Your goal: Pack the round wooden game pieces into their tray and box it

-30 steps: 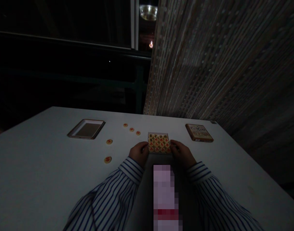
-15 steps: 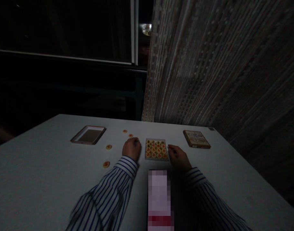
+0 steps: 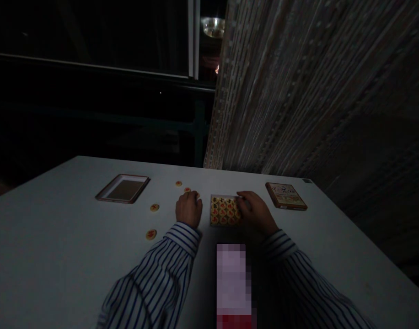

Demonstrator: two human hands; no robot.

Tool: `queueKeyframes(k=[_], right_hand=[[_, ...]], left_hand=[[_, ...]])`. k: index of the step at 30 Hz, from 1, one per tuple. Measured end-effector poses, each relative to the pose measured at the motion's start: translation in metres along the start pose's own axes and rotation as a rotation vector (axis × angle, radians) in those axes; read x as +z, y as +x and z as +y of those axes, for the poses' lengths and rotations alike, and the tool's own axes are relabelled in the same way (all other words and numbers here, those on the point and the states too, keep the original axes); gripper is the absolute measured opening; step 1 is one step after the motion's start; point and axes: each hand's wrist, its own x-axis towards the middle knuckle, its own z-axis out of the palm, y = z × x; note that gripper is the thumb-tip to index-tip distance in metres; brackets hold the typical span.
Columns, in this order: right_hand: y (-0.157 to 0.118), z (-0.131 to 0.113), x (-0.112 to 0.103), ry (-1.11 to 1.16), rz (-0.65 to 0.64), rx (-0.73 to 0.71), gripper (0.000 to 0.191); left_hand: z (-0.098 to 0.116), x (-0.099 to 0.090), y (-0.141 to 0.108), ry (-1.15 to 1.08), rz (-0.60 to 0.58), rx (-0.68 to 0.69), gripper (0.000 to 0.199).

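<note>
Near the table's middle sits a small square box (image 3: 211, 217) with rows of round xiangqi pieces (image 3: 222, 213), lettered red and black. My right hand (image 3: 259, 212) is at the box's right side, its fingertips over the upper right corner and covering some pieces. Its index finger and thumb are apart, and I see nothing between them. To the left of the box, my left hand (image 3: 189, 210) is closed, knuckles up. At its fingertips a xiangqi piece (image 3: 197, 195) partly shows. Loose pieces lie beyond and left of that hand: one red-lettered piece (image 3: 187, 189), another piece (image 3: 154, 207).
An open shallow box part (image 3: 141, 192) lies at the far left of the white table (image 3: 75, 256). A printed box lid (image 3: 287, 195) lies at the right. A pixelated object (image 3: 232, 278) is between my forearms. String curtains (image 3: 264, 91) hang behind the table.
My right hand has moved left, from beside the box onto its upper right corner. My left hand stays about where it was. The view has shifted slightly.
</note>
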Motion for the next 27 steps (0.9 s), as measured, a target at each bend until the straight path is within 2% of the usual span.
queueKeyframes(k=[8, 14, 20, 27], right_hand=[[0.043, -0.022, 0.002, 0.014, 0.087, -0.056, 0.026], [0.067, -0.027, 0.008, 0.027, 0.083, -0.087, 0.026], [0.070, -0.019, 0.019, 0.007, 0.018, -0.071, 0.026], [0.065, -0.011, 0.023, -0.063, -0.124, -0.048, 0.027]], left_hand=[[0.001, 0.002, 0.003, 0.033, -0.034, 0.003, 0.023], [0.002, 0.002, 0.004, 0.029, -0.045, 0.006, 0.023], [0.001, 0.002, 0.004, -0.026, -0.048, -0.013, 0.025], [-0.003, 0.007, 0.005, -0.048, -0.023, -0.010, 0.025]])
